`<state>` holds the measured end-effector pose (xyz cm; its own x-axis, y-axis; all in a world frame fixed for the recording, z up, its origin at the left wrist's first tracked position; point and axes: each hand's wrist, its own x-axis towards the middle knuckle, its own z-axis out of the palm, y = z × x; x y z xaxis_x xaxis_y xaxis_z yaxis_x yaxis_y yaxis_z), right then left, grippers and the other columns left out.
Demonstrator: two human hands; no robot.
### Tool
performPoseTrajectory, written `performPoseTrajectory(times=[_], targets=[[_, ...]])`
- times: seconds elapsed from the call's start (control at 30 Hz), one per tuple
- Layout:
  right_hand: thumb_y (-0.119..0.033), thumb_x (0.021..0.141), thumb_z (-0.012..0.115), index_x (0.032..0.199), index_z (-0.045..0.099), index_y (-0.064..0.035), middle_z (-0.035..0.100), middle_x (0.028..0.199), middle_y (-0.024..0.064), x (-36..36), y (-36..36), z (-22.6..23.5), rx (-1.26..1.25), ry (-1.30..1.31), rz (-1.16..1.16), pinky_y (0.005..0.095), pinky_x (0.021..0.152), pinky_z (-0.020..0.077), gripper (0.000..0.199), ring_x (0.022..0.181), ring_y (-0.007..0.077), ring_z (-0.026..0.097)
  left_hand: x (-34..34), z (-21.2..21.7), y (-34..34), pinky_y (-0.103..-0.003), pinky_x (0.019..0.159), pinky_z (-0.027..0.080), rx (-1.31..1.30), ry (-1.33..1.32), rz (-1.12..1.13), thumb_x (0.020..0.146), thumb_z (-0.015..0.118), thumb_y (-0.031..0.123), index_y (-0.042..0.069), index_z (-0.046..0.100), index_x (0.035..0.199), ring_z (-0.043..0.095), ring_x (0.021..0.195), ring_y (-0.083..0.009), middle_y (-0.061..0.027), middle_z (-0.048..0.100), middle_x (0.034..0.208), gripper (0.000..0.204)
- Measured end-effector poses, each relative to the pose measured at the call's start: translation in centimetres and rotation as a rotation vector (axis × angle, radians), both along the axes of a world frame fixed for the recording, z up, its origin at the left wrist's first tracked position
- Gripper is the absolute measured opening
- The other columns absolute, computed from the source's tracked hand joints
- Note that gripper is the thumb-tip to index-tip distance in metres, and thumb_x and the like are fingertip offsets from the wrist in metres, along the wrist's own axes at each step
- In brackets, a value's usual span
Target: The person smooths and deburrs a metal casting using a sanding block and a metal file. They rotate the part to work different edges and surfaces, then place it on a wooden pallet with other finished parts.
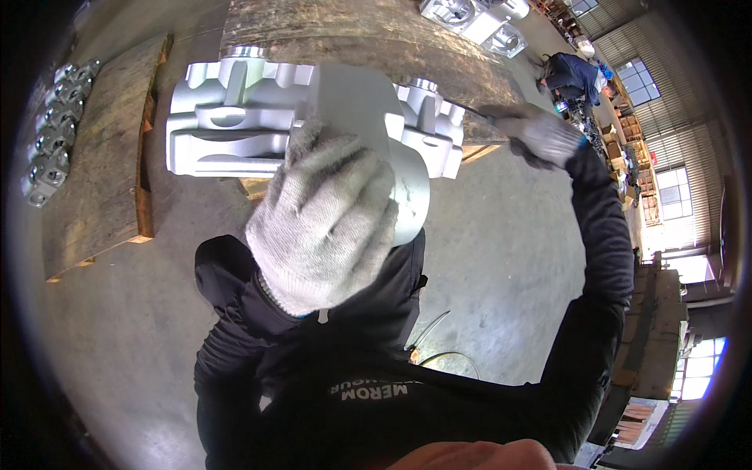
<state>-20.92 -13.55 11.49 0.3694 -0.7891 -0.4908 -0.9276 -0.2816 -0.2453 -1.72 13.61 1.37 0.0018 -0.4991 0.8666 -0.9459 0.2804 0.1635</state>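
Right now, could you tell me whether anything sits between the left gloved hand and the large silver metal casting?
Nothing visible does. The left hand in a grey knit glove lies directly on the silver metal casting, which is at the wooden pallet. The right gloved hand is beside it.

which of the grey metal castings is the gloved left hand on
The big casting in the middle, held up under the left hand. The row of small castings at far left and the castings at the top lie untouched.
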Motion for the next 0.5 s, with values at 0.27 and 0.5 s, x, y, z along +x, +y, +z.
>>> performPoseTrajectory(times=[0.27, 0.5], targets=[[-0.037, 0.102, 0.053, 0.114, 0.064, 0.0014, 0.057, 0.067, 0.0016, -1.9, -1.8, -1.7, 0.026, -0.145, 0.046, 0.0286, 0.040, 0.0438, 0.042, 0.045, 0.0109, 0.052, 1.4, -2.7, 0.5, -0.059, 0.113, 0.046, 0.068, -0.136, -0.017, 0.080, 0.075, 0.006, 0.000, 0.073, 0.110, 0.062, 0.121, -0.0360, -0.0150, 0.067, 0.117, 0.030], [-0.040, 0.104, 0.051, 0.149, 0.052, -0.0045, 0.054, 0.064, 0.0020, -1.9, -0.4, -2.9, -0.059, -0.092, 0.003, 0.0293, 0.039, 0.0431, 0.058, 0.045, 0.0107, 0.052, 1.1, -2.6, 0.3, -0.058, 0.113, 0.047, 0.029, -0.109, -0.022, 0.080, 0.074, 0.004, 0.000, 0.073, 0.109, 0.063, 0.121, -0.0353, -0.0146, 0.068, 0.116, 0.030]])
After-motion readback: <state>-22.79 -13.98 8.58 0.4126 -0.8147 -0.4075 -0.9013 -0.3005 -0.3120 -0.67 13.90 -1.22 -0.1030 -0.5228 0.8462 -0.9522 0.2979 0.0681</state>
